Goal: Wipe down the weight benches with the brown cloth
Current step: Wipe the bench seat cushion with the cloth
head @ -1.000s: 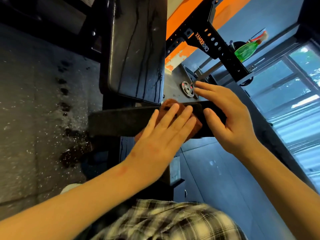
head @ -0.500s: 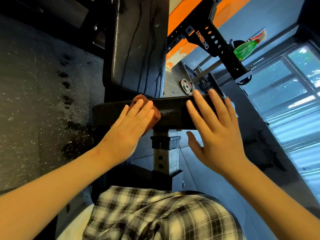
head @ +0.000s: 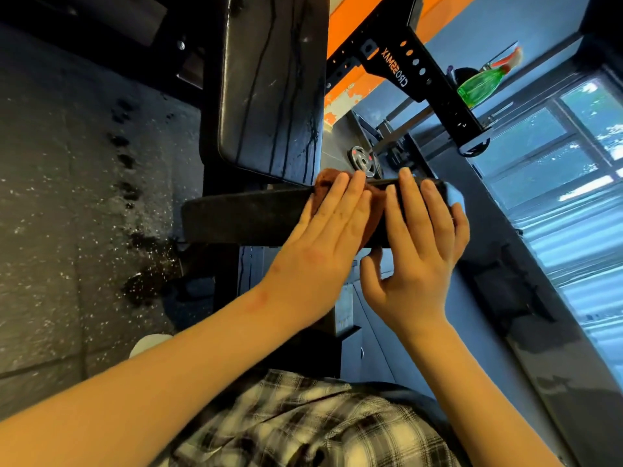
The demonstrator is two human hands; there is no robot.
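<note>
Now: cloth under left palm, open pad to the left

The cloth (head: 328, 179) lies on the narrow pad (head: 242, 217), pressed flat by the left hand (head: 323, 237), whose fingers are straight and close together. The right hand (head: 418, 237) rests just beside it on the pad's right end, with its fingers laid flat over the top and its thumb at the near edge. It looks like a brace rather than a clamp.

The pad's long axis runs left to right. Since the right hand blocks that end, the bare length lies left of the cloth, and the next stroke probably goes that way. The back pad (head: 269, 89) rises just beyond.

A green bottle (head: 478, 84) stands well apart, and its contents cannot be told.
</note>
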